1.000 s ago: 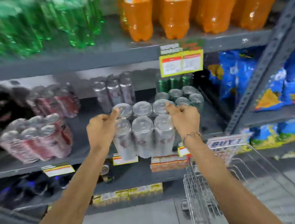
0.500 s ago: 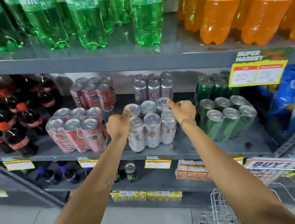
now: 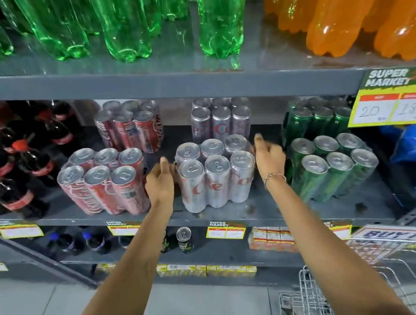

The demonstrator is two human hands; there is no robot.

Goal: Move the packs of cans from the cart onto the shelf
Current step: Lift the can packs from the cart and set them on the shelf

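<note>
A shrink-wrapped pack of silver cans (image 3: 216, 176) stands on the grey middle shelf (image 3: 236, 213), near its front edge. My left hand (image 3: 159, 182) is just off the pack's left side, fingers apart and holding nothing. My right hand (image 3: 269, 158) is off the pack's right side, fingers loose and empty. A second silver pack (image 3: 220, 119) stands behind it. A red can pack (image 3: 105, 185) sits to the left and a green can pack (image 3: 330, 164) to the right. The wire cart (image 3: 367, 292) is at the bottom right; its inside is mostly out of view.
Another red pack (image 3: 129, 127) and another green pack (image 3: 316, 115) stand at the back. Dark cola bottles (image 3: 10, 169) fill the shelf's left end. Green (image 3: 123, 22) and orange bottles (image 3: 340, 5) stand on the shelf above. A yellow price tag (image 3: 394, 104) hangs at right.
Both hands have let go of the silver pack, which now rests on the shelf, and have drawn apart to its sides. The camera has come closer to the shelf.
</note>
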